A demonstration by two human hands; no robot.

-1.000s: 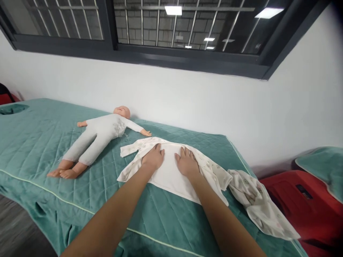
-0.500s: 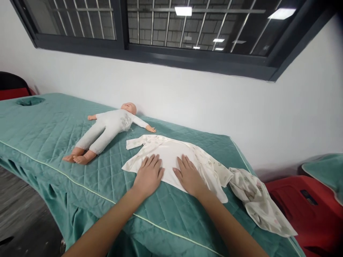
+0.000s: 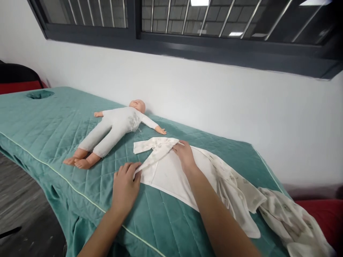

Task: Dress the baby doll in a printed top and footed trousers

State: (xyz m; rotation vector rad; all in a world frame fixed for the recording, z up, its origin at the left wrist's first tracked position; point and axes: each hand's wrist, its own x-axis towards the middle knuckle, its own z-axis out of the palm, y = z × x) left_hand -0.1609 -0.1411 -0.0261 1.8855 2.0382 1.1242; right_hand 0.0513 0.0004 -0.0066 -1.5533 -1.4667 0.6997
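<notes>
A small white baby shirt (image 3: 171, 171) with a faint print lies spread on the green quilted bed cover. My left hand (image 3: 125, 185) pinches the lower corner of its left front panel. At the neckline my right hand (image 3: 184, 153) grips the upper edge of the same panel, fingers closed on the cloth. Between the hands the panel's edge runs in a slanting line, and the white inside shows to its right. Left of the shirt a baby doll (image 3: 115, 128) in a pale suit lies on its back, arms spread.
The green bed cover (image 3: 166, 221) has a hole at its far left end. A crumpled printed cloth (image 3: 292, 221) lies at the right edge, with a red chair (image 3: 318, 210) behind it. A white wall (image 3: 214, 96) and a barred window (image 3: 187, 21) stand along the back.
Both hands lay flat on the shirt before. My left hand moved left to the panel's corner, my right hand up to the neckline, and the left panel is now lifted. The view has shifted.
</notes>
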